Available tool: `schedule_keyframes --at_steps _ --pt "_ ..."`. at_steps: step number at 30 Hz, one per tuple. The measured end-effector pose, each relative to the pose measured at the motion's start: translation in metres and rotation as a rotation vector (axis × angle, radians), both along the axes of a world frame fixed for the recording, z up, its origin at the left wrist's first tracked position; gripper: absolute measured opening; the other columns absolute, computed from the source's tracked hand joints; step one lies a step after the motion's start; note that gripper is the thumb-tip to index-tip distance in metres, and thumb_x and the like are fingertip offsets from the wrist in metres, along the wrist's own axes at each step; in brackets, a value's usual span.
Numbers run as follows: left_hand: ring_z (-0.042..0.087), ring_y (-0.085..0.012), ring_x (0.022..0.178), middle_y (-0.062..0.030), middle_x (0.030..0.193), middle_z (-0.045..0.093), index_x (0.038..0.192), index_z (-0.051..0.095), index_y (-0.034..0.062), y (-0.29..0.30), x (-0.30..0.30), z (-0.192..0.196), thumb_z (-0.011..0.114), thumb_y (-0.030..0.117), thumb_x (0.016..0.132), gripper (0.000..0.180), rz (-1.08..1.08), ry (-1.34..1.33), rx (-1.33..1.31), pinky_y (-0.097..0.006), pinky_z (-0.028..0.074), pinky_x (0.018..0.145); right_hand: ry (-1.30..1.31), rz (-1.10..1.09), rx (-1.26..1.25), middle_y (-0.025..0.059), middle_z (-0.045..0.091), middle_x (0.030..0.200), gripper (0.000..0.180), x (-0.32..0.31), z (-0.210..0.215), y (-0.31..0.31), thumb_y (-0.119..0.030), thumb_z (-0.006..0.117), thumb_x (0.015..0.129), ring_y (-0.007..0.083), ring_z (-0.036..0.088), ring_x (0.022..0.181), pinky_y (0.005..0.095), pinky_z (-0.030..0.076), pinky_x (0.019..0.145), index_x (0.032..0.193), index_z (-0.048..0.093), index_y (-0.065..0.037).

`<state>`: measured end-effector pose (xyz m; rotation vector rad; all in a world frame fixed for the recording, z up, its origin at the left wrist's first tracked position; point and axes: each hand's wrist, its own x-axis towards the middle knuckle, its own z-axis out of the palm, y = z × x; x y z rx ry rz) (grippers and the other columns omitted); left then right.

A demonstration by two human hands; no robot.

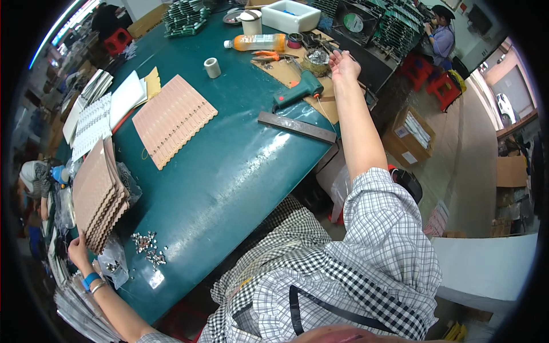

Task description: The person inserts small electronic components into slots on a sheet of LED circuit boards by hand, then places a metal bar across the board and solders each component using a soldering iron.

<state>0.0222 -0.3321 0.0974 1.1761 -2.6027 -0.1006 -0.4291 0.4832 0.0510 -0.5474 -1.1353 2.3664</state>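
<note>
At the left edge of the table, my left hand [78, 251] is closed on the lower corner of a stack of pinkish-brown scalloped boards [98, 188]. A separate panel of the same boards [174, 121], with rows of dark marks, lies flat on the table. My right hand [345, 66] is stretched to the far right, palm up, fingers loosely curled and apart, with nothing visible in it. Beside it are a round container of small metal parts [316, 60] and a green glue gun [300, 91]. Small shiny metal parts [150, 250] lie loose near my left forearm.
On the green table [211, 171] are a metal bar [297, 127], an orange drink bottle [257, 42], orange-handled pliers [270, 55], a tape roll [212, 67], a white tub [290, 16] and papers [94, 123]. Stacked green circuit boards [186, 17] stand behind. A person [441, 37] sits at right.
</note>
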Motion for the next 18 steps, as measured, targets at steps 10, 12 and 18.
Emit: schedule_keyframes --at_steps 10,12,18 --pt "0.070 -0.0256 0.076 -0.0160 0.082 0.072 0.091 0.075 0.0001 -0.046 0.040 -0.022 0.072 0.042 0.082 0.042 -0.275 0.088 0.015 -0.037 0.052 0.071 0.080 0.758 -0.141 0.0185 0.066 0.101 0.027 -0.018 -0.003 0.011 -0.004 0.055 0.095 0.0174 0.063 0.071 0.0234 0.050 0.055 0.119 0.048 0.006" --pt "0.070 -0.0292 0.079 -0.0167 0.085 0.072 0.090 0.075 0.0024 -0.029 0.027 -0.022 0.071 0.042 0.081 0.041 -0.198 0.041 0.016 -0.039 0.051 0.070 0.261 0.567 0.016 0.0161 0.064 0.110 0.026 0.022 0.014 -0.026 -0.002 0.061 0.091 0.0143 0.059 0.073 0.0237 0.047 0.056 0.117 0.058 0.000" --pt "0.072 -0.0240 0.089 -0.0109 0.094 0.075 0.101 0.077 0.0116 0.025 -0.004 -0.015 0.077 0.047 0.076 0.043 0.026 0.167 0.126 -0.034 0.053 0.079 0.267 1.153 0.493 0.0083 0.068 0.101 0.030 0.128 0.068 -0.216 -0.016 0.061 0.097 0.0090 0.059 0.077 0.0215 0.047 0.062 0.120 0.062 0.004"
